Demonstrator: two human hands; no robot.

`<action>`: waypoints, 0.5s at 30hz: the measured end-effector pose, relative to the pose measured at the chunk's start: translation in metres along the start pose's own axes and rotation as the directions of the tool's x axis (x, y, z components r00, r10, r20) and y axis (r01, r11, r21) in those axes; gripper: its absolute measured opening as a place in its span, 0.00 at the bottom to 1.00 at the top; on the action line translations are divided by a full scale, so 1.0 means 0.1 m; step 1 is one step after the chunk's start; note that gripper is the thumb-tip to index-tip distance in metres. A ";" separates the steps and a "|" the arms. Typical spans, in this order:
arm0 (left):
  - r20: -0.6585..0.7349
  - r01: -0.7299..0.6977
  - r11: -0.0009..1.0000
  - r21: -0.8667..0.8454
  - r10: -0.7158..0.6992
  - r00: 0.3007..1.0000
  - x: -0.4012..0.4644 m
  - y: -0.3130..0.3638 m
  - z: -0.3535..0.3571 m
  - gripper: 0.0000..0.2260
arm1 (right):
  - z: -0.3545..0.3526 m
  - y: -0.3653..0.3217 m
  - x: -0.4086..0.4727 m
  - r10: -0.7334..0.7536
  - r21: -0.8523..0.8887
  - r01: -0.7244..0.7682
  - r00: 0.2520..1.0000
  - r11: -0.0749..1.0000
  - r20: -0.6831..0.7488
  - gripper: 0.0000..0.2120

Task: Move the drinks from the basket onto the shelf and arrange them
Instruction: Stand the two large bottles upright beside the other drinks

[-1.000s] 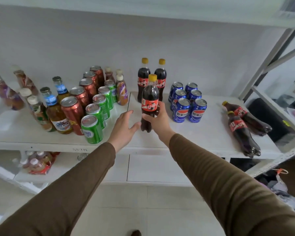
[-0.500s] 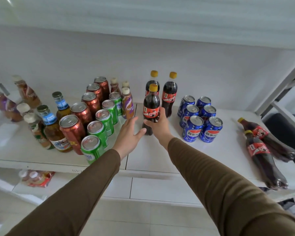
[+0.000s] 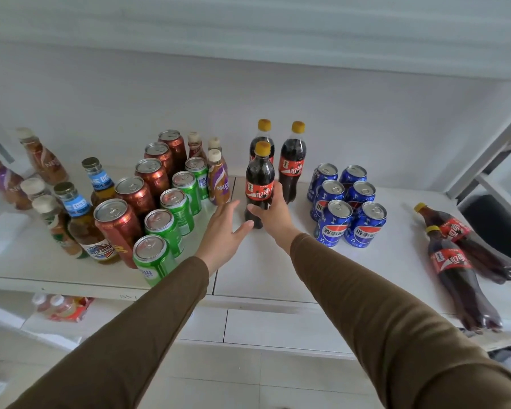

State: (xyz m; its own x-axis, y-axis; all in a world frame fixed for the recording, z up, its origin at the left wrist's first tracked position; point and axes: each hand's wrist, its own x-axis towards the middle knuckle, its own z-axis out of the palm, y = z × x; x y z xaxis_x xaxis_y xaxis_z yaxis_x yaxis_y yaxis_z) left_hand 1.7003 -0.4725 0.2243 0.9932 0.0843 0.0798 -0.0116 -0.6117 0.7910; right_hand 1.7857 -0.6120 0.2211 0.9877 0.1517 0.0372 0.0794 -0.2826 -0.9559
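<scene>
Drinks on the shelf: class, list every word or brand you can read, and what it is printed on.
"百事可乐": front blue cans.
"NESC", cut off: purple bottle.
"可口", white on red: cola bottle in the right hand.
Blue neck labels on the amber glass bottles: blurred.
Green cans: unreadable.

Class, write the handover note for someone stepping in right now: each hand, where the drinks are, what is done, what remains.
Right hand: gripping the front cola bottle, upright on the shelf.
Left hand: open, thumb by that bottle's base, holding nothing.
Done: two cola bottles stand behind it; blue cans, green cans and red cans are grouped.
Left: release this bottle, then stand up the two lying cola bottles at the right. Basket not in view.
</scene>
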 end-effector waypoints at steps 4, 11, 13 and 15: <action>-0.004 -0.006 1.000 -0.002 0.006 1.000 -0.03 0.05 0.01 0.30 | -0.10 -0.11 -0.12 0.000 0.022 0.000 1.000 1.000 0.021 0.41; -0.074 -0.105 0.994 -0.013 0.104 0.992 -0.16 0.32 0.13 0.27 | -0.54 -0.25 -0.51 -0.133 -0.061 0.129 0.989 0.990 -0.061 0.42; -0.085 -0.157 0.987 -0.028 0.154 0.984 -0.20 0.48 0.21 0.27 | -0.73 -0.27 -0.61 -0.189 -0.085 0.183 0.979 0.979 -0.080 0.38; -0.077 -0.202 0.978 -0.044 0.198 0.977 -0.23 0.67 0.34 0.28 | -0.95 -0.28 -0.71 -0.204 -0.117 0.191 0.973 0.975 -0.109 0.38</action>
State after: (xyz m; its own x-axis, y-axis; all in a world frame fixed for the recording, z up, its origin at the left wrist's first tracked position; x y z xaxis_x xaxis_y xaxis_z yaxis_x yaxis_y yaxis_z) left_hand 1.6801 -0.5418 0.2548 0.9594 0.0212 0.2813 -0.2172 -0.5809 0.7844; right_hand 1.7261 -0.7048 0.2726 0.9595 0.1020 0.2627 0.2818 -0.3574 -0.8904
